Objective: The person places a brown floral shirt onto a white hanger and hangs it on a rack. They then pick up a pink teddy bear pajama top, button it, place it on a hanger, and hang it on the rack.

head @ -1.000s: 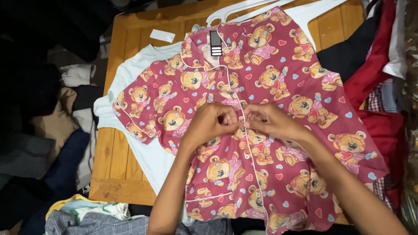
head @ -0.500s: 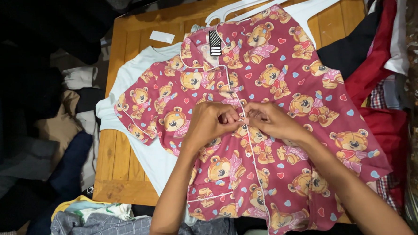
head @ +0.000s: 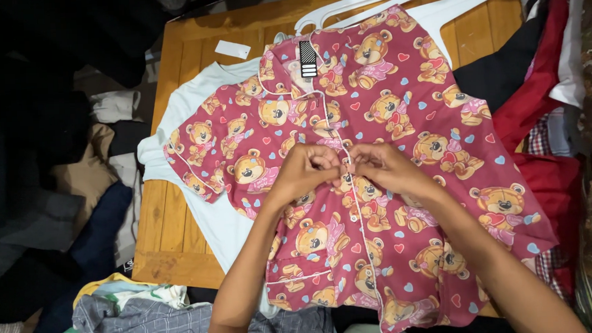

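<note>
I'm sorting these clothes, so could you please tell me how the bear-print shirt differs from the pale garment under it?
The bear shirt is dark red with teddy bears and hearts; the pale garment is plain light blue. The bear shirt lies on top, fully spread; the pale garment is mostly covered, showing only at its left side and top. Both hands, left hand and right hand, pinch the bear shirt's front placket; neither touches the pale garment. Both lie flat on the wooden table.
</note>
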